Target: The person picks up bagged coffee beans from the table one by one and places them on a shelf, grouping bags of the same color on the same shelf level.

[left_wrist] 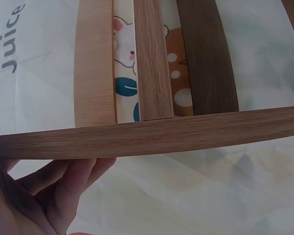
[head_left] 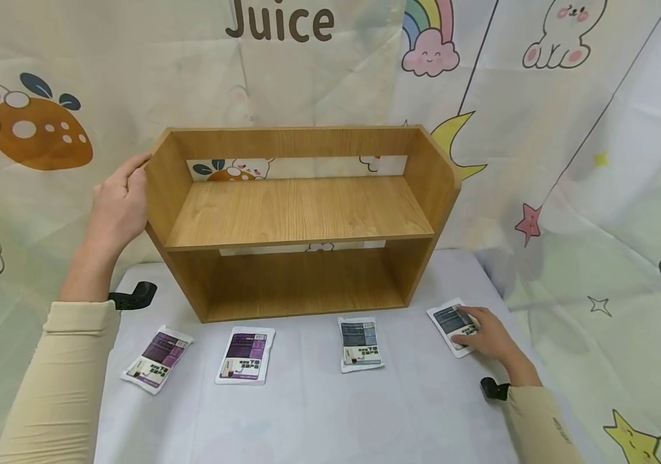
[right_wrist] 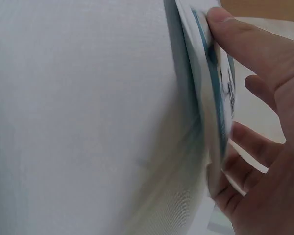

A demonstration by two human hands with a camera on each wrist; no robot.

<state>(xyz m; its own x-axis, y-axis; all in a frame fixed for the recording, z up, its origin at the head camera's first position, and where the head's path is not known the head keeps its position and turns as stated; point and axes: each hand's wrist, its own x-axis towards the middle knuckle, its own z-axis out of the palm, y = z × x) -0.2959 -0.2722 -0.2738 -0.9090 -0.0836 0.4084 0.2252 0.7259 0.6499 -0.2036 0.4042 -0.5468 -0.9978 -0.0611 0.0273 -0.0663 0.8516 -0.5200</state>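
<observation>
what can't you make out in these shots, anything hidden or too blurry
- Print on the four packets, e.g. the purple packet: too small in the head view.
- Rightmost packet: partly covered by the right hand; edge-on and blurred in the right wrist view, so the grip under it is unclear.
- Wooden shelf: only edges show in the left wrist view.
- Left hand: fingers behind the side panel are hidden.
</observation>
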